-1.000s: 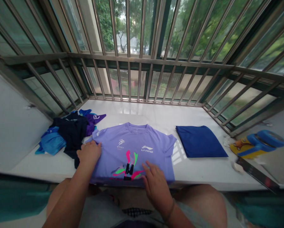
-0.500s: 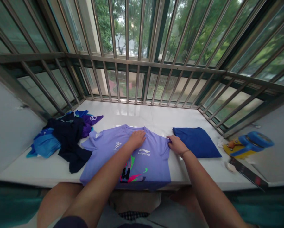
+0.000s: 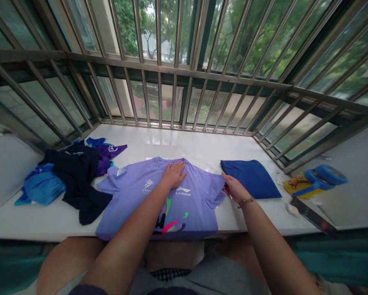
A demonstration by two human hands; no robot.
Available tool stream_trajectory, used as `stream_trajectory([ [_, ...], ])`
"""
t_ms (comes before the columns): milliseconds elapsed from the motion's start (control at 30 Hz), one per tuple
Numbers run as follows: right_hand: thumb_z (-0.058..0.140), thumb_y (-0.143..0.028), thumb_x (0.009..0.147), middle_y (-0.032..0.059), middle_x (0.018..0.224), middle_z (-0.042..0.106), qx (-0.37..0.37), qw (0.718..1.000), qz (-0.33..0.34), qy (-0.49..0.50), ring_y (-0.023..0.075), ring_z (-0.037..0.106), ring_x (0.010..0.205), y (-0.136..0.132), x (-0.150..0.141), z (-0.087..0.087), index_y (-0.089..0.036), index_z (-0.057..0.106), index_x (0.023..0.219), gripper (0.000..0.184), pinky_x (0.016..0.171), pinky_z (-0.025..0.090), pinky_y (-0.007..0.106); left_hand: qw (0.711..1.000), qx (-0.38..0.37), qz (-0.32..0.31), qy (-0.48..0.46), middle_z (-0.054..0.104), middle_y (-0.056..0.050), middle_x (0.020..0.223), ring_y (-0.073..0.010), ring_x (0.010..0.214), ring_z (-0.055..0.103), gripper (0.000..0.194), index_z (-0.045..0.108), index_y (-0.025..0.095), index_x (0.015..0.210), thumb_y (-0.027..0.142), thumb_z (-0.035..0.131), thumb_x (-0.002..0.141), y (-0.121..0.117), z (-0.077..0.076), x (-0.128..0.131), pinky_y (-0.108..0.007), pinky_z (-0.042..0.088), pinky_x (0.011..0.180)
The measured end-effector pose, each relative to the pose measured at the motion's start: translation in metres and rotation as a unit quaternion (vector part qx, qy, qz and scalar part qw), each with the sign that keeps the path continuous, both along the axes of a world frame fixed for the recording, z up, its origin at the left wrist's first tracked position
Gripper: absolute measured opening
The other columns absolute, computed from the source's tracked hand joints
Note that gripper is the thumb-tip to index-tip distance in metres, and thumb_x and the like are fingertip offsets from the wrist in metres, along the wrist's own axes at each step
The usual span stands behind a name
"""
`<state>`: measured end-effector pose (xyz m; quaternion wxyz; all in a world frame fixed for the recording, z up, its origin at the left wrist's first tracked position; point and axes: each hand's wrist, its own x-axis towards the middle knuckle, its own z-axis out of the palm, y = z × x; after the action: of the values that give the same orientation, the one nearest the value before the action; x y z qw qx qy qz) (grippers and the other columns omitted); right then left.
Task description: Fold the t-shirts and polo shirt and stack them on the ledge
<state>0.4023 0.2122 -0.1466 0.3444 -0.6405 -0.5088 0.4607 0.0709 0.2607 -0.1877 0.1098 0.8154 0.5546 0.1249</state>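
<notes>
A lavender T-shirt (image 3: 193,209) lies front side up on the white ledge, collar toward the window, its lower edge at the ledge's front. My left hand (image 3: 173,175) rests flat on the chest just below the collar, fingers stretched out. At the shirt's right side, my right hand (image 3: 234,189) pinches the edge of the sleeve, which is drawn outward and spread. Part of the chest print is hidden by my left forearm. Just beyond my right hand is a folded dark blue garment (image 3: 253,179).
A heap of crumpled dark and blue clothes (image 3: 79,172) lies at the left of the white ledge (image 3: 199,143). On the right stand a blue and yellow bottle (image 3: 314,180) and a long dark box (image 3: 314,217). Metal window bars (image 3: 174,71) enclose the back and sides.
My right hand has pulled the right sleeve outward, so it now lies wider and flatter. My left hand has stayed on the chest, fingers more stretched. The view has shifted slightly.
</notes>
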Motion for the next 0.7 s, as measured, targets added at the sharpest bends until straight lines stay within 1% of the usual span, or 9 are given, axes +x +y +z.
stream_trajectory([
  [67, 0.09, -0.066, 0.065, 0.0013, 0.071, 0.071, -0.026, 0.998, 0.047, -0.013, 0.0177, 0.063, 0.064, 0.003, 0.003, 0.007, -0.02, 0.074, 0.092, 0.055, 0.063, 0.054, 0.029, 1.0, 0.002, 0.001, -0.004, 0.042, -0.008, 0.177, -0.0282, 0.164, 0.037, 0.059, 0.048, 0.027, 0.166, 0.045, 0.041, 0.11, 0.0, 0.001, 0.0, -0.058, 0.021, 0.137],
  [133, 0.096, -0.052, 0.055, 0.0032, 0.074, 0.076, -0.027, 0.995, 0.082, -0.044, 0.0202, 0.067, 0.069, 0.006, 0.008, 0.014, -0.018, 0.077, 0.085, 0.049, 0.068, 0.056, 0.031, 1.0, 0.006, 0.004, -0.006, 0.043, -0.007, 0.176, -0.0278, 0.164, 0.037, 0.059, 0.049, 0.028, 0.166, 0.045, 0.041, 0.109, 0.0, 0.0, 0.0, -0.057, 0.021, 0.137],
  [167, 0.096, -0.051, 0.055, 0.0042, 0.074, 0.076, -0.022, 0.994, 0.086, -0.058, 0.0215, 0.067, 0.071, 0.007, 0.01, 0.017, -0.018, 0.077, 0.079, 0.045, 0.069, 0.056, 0.032, 1.0, 0.007, 0.006, -0.007, 0.043, -0.007, 0.176, -0.0277, 0.164, 0.037, 0.059, 0.048, 0.028, 0.166, 0.045, 0.042, 0.109, 0.0, -0.001, 0.0, -0.057, 0.021, 0.137],
  [233, 0.09, -0.054, 0.061, 0.0052, 0.075, 0.077, -0.002, 0.995, 0.064, -0.075, 0.0231, 0.068, 0.074, 0.008, 0.013, 0.019, -0.018, 0.076, 0.077, 0.042, 0.072, 0.057, 0.033, 1.0, 0.007, 0.007, -0.009, 0.044, -0.007, 0.176, -0.0279, 0.164, 0.037, 0.059, 0.048, 0.029, 0.166, 0.045, 0.042, 0.109, 0.001, -0.003, 0.0, -0.057, 0.021, 0.137],
  [400, 0.054, -0.069, 0.087, 0.011, 0.099, 0.08, 0.075, 0.994, -0.041, -0.07, 0.0257, 0.072, 0.09, 0.007, 0.007, 0.011, -0.017, 0.076, 0.105, 0.059, 0.082, 0.06, 0.037, 1.0, 0.007, 0.0, -0.01, 0.043, -0.009, 0.176, -0.0286, 0.164, 0.037, 0.061, 0.047, 0.027, 0.166, 0.046, 0.042, 0.109, 0.003, -0.005, 0.0, -0.058, 0.021, 0.137],
  [467, 0.046, -0.072, 0.09, 0.0125, 0.101, 0.079, 0.091, 0.989, -0.075, -0.087, 0.0268, 0.071, 0.093, 0.006, 0.003, 0.008, -0.018, 0.073, 0.105, 0.061, 0.083, 0.06, 0.038, 1.0, 0.009, 0.003, -0.012, 0.043, -0.008, 0.176, -0.0278, 0.164, 0.037, 0.061, 0.048, 0.027, 0.166, 0.047, 0.042, 0.109, 0.002, -0.004, 0.0, -0.056, 0.021, 0.137],
  [567, 0.053, -0.076, 0.088, 0.0112, 0.094, 0.078, 0.102, 0.983, -0.095, -0.115, 0.028, 0.069, 0.092, 0.003, -0.001, 0.011, -0.02, 0.072, 0.093, 0.059, 0.082, 0.058, 0.039, 1.0, 0.01, 0.008, -0.012, 0.043, -0.008, 0.176, -0.0278, 0.164, 0.037, 0.06, 0.048, 0.027, 0.166, 0.046, 0.042, 0.109, 0.001, -0.002, 0.0, -0.055, 0.021, 0.137],
  [633, 0.064, -0.077, 0.082, 0.0085, 0.086, 0.077, 0.064, 0.99, -0.054, -0.11, 0.0272, 0.069, 0.086, 0.0, 0.0, 0.016, -0.02, 0.073, 0.087, 0.058, 0.078, 0.057, 0.037, 1.0, 0.012, 0.01, -0.014, 0.044, -0.008, 0.176, -0.0282, 0.164, 0.038, 0.06, 0.048, 0.028, 0.166, 0.046, 0.043, 0.109, 0.001, -0.002, 0.0, -0.056, 0.021, 0.137],
  [700, 0.079, -0.072, 0.072, 0.0062, 0.079, 0.077, -0.017, 0.994, 0.04, -0.099, 0.0259, 0.069, 0.079, -0.005, 0.004, 0.024, -0.019, 0.075, 0.082, 0.054, 0.074, 0.057, 0.035, 1.0, 0.015, 0.009, -0.016, 0.044, -0.008, 0.176, -0.028, 0.163, 0.038, 0.06, 0.048, 0.029, 0.166, 0.045, 0.043, 0.109, 0.001, -0.003, 0.0, -0.056, 0.021, 0.137],
])
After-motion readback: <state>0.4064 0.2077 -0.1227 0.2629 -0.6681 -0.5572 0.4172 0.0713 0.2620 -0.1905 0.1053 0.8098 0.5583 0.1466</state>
